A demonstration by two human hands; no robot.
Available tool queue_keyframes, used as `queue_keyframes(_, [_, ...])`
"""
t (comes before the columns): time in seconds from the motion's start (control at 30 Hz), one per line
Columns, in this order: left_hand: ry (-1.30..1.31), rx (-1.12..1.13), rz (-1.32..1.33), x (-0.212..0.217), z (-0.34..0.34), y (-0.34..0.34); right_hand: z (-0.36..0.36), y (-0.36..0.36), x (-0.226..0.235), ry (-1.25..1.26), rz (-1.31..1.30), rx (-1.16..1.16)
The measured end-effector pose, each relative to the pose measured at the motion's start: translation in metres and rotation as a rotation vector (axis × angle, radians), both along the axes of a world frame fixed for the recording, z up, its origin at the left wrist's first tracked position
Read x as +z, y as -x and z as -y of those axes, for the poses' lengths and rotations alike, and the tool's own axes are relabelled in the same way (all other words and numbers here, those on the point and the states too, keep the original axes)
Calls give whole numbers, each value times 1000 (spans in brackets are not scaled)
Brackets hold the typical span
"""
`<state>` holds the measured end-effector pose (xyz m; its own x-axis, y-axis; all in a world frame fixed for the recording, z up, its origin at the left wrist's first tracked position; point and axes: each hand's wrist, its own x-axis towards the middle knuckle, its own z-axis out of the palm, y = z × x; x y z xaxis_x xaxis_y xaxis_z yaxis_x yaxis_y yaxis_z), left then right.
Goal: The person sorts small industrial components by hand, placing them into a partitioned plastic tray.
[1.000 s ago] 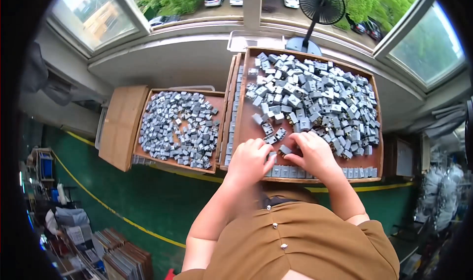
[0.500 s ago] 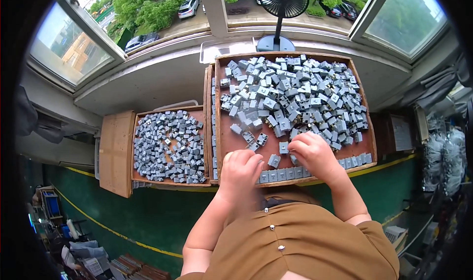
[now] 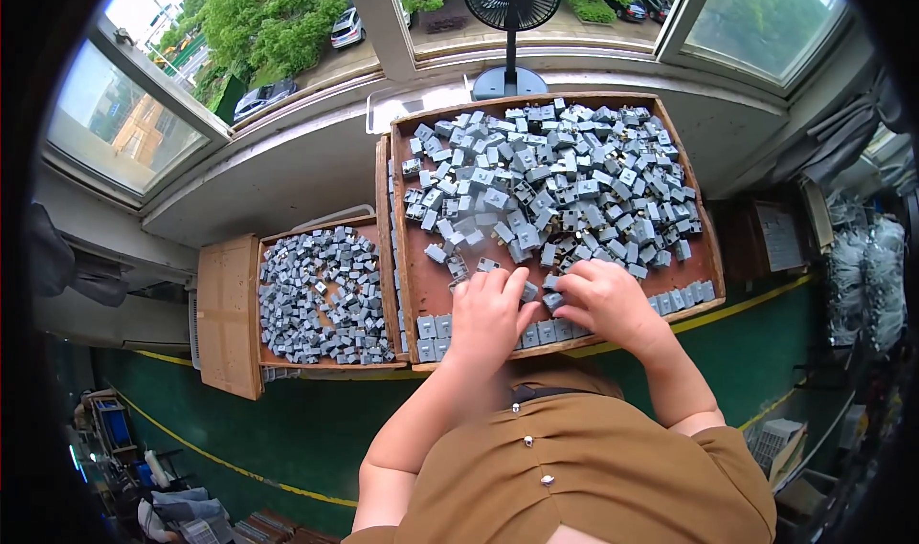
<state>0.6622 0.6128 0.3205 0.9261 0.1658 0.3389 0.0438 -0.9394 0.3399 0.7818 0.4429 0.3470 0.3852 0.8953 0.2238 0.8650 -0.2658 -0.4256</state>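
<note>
A large wooden tray [image 3: 410, 247] stands before me, heaped at the back with small grey block-shaped components [image 3: 574, 176], some showing brassy metal bits. My left hand [image 3: 488, 316] is at the tray's front, fingers curled and thumb bent in beside a grey component [image 3: 528, 292]. Its other fingertips are partly hidden. Just to the right, my right hand [image 3: 611, 303] has thumb and fingers closing around another grey component [image 3: 553, 301] at its fingertips. Along the front edge runs a neat row of components [image 3: 682, 298], partly covered by both hands; a double row [image 3: 434, 336] shows at the left corner.
Left of the large tray is a smaller wooden tray [image 3: 330, 360] of loose grey pieces, with a brown cardboard flap [image 3: 228, 316] beside it. A black fan [image 3: 511, 27] stands behind, by the window. Clear plastic-wrapped goods [image 3: 866, 281] are at the right.
My left hand has moved right and forward, closer to my right hand and the loose components. The left front corner's rows have come into sight. The whole view has shifted slightly.
</note>
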Motion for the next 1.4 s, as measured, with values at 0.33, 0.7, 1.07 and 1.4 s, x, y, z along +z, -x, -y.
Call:
queue_keyframes(0.33, [34, -2, -77, -9, 9, -13, 19, 3, -14, 101, 120, -47])
queue_keyframes(0.7, [18, 20, -48, -17, 3, -3, -9, 25, -29, -67, 62, -91])
queue_keyframes(1.07, [276, -156, -58, -1, 13, -4, -2, 10, -25, -112, 54, -191])
queue_keyframes(1.4, [223, -194, -128, 0, 14, -7, 12, 13, -25, -102, 82, -247])
